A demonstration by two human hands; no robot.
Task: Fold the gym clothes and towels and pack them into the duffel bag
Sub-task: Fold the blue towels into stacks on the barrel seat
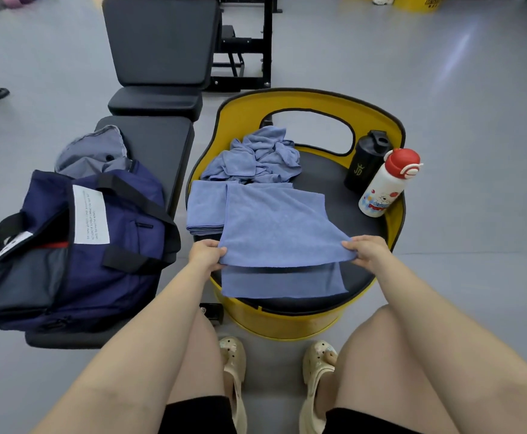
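Both hands hold one blue towel (pixel 274 220) over the black seat of a yellow stool (pixel 287 321): the left hand (pixel 207 253) pinches its near left corner and the right hand (pixel 365 252) pinches its near right corner, so the near edge is lifted above a lower layer that lies flat on the seat and reaches the near rim. The main risk, as I judge it, is a crooked fold: if one corner travels farther than the other, the edges will not meet and the fold must be redone. The lower layer could also drag and slip off the near rim, since nothing weighs it down. A folded towel (pixel 205 211) lies just left, touching the held one, and a careless sweep could spoil its stack. A crumpled towel (pixel 255 156) sits at the far side. The white bottle (pixel 384 186) and black shaker (pixel 367 161) stand at the right; a tug there could tip them. The duffel bag (pixel 77 245) waits open on the bench (pixel 158 151) to the left.
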